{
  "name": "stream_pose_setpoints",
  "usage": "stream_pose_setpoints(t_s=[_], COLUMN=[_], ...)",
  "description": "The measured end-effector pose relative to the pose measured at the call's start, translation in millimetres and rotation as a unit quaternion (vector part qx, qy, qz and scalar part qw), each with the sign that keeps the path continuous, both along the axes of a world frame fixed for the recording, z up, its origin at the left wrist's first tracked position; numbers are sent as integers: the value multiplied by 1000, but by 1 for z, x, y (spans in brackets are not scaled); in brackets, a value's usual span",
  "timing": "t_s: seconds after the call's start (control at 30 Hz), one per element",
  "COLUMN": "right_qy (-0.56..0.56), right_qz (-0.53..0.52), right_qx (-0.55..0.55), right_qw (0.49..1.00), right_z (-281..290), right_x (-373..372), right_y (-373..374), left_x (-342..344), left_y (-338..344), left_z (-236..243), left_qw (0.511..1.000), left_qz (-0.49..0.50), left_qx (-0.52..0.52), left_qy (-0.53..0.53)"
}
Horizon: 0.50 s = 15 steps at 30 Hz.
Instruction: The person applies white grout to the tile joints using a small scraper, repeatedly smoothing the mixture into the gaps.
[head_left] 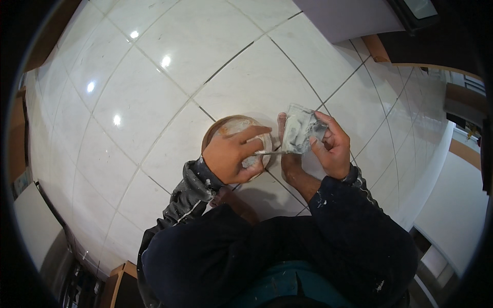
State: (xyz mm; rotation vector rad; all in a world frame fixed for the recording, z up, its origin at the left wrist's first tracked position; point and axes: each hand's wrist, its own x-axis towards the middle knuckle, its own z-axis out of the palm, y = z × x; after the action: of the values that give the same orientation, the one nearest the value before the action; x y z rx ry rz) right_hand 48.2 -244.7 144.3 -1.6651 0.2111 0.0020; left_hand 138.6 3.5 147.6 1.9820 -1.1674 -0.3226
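Over a round tan bowl (226, 124) with whitish residue inside, my left hand (231, 156) is closed round a thin tool (273, 153), index finger reaching forward. The tool's tip meets or lies very near a squarish flat piece (299, 127) smeared with pale grey paste. My right hand (334, 146) holds that piece by its right side, thumb on the face and fingers curled behind the edge. My bare right foot (291, 169) stands beside the bowl, its toes partly behind the piece. My other foot is mostly hidden under my left forearm.
I sit low on white floor tiles (144, 92) between furniture: a dark brown-edged piece with a pale lilac panel (349, 15) at the top right, a white panel (447, 195) at the right, another (38, 220) at the left, and a wooden box-like piece (118, 285) at the lower left.
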Motion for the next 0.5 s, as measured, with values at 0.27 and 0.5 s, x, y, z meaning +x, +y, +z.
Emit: stream_pose_setpoints(t_s=[0.27, 0.5], right_qy=[1, -100], right_qz=[-67, 25], right_qx=[-32, -207], right_qw=[997, 973], right_z=[3, 19], right_x=[-1, 11], right_y=[5, 13], left_x=[-29, -37], left_y=[7, -9], left_z=[-49, -30], left_qw=[775, 720], left_qz=[282, 267], left_qx=[-218, -240], left_qy=[522, 594])
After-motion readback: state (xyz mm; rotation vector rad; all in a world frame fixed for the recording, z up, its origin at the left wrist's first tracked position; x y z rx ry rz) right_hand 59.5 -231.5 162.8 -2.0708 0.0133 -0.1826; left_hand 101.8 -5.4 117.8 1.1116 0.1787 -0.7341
